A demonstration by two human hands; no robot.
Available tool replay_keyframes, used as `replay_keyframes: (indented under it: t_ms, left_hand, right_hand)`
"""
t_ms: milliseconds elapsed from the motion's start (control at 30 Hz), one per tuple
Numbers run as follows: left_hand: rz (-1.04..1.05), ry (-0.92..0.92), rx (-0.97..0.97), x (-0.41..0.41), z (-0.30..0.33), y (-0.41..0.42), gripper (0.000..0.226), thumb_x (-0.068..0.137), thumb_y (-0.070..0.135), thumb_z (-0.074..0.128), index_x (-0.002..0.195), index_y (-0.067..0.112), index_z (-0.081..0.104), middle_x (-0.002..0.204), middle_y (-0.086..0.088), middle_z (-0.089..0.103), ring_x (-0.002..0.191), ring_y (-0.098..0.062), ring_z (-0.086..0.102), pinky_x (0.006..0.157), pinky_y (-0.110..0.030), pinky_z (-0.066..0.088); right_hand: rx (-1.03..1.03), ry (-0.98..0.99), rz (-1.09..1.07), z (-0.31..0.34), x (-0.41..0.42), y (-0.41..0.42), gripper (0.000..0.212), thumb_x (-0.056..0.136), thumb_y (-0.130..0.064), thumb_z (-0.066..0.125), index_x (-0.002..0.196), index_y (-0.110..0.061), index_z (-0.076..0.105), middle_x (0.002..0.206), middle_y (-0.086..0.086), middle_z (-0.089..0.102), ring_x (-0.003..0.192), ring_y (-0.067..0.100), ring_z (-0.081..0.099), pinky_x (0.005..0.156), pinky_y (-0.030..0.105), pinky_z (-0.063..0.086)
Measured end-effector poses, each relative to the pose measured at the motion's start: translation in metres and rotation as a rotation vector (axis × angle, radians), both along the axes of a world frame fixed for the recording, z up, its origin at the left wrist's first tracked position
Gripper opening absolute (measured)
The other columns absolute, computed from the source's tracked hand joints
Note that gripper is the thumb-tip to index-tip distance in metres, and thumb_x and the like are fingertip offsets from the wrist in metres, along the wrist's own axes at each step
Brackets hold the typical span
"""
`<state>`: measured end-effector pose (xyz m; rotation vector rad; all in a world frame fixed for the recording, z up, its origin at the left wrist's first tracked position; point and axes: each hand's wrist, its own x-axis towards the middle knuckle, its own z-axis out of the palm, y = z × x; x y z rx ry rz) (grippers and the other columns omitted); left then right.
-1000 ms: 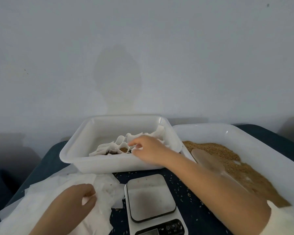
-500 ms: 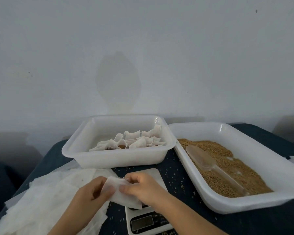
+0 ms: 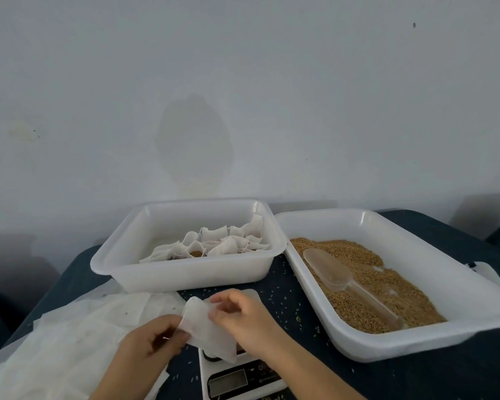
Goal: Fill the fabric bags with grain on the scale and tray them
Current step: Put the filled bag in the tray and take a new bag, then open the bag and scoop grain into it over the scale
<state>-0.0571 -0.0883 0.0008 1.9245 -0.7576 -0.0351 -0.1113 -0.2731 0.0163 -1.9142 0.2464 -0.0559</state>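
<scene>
— Dark blue cloth is covering the table (image 3: 459, 379); what is sitting on it?

— Largest first: a white tray of grain (image 3: 433, 287) is lying at the right, brown grain (image 3: 387, 287) spreading over its floor and a clear plastic scoop (image 3: 334, 271) resting bowl-up on top; just beside it, to the left, a second white tray (image 3: 185, 272) is holding filled fabric bags (image 3: 223, 243), some showing grain at their open mouths.

— And nearer to the person?

— A loose heap of empty white bags (image 3: 70, 330) is lying at the left front; a white scale (image 3: 237, 379) is standing at the front middle, its display dark; stray grains are dotting the cloth around it.

— What are the hands doing?

— Both are holding one empty fabric bag (image 3: 207, 327) just above the scale's platform; the left hand (image 3: 153, 342) is pinching its left edge between curled fingers and thumb; the right hand (image 3: 243, 316) is gripping its right side, fingers bent, thumb and forefinger at the top rim; the bag is hanging limp between them, its lower corner drooping over the platform.
</scene>
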Motion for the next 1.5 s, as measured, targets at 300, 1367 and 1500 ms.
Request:
replay_keyframes:
  t_ms: [300,1367,1500]
  left_hand:
    - [-0.086,-0.676,0.160,-0.008,0.016,-0.024,0.012,0.080,0.031,0.052,0.087,0.028,0.061,0.070,0.008,0.061,0.061,0.000,0.052,0.050,-0.017,0.047]
    - [-0.042,-0.531,0.062,0.000,0.013,-0.033,0.044,0.058,-0.001,0.085,0.073,0.032,0.061,0.076,0.026,0.062,0.059,0.006,0.057,0.054,-0.012,0.047]
    - [-0.045,-0.551,0.001,0.000,0.012,-0.036,0.026,0.065,0.014,0.073,0.077,0.034,0.060,0.079,0.026,0.061,0.058,0.007,0.056,0.051,-0.019,0.049]
  right_hand:
    - [-0.150,-0.078,0.074,0.018,-0.002,0.006,0.030,0.086,-0.048,0.056,0.098,-0.029,0.075,0.097,-0.016,0.071,0.092,-0.003,0.062,0.089,0.026,0.051]
    - [-0.966,0.595,-0.140,0.066,-0.023,-0.149,0.025,0.096,-0.021,0.049,0.114,-0.007,0.059,0.093,0.004,0.057,0.083,0.019,0.058,0.080,0.030,0.051]
    - [-0.968,0.754,-0.058,0.046,-0.020,-0.159,0.037,0.095,-0.022,0.056,0.126,-0.003,0.054,0.105,0.008,0.057,0.092,0.022,0.056,0.077,0.028,0.046]
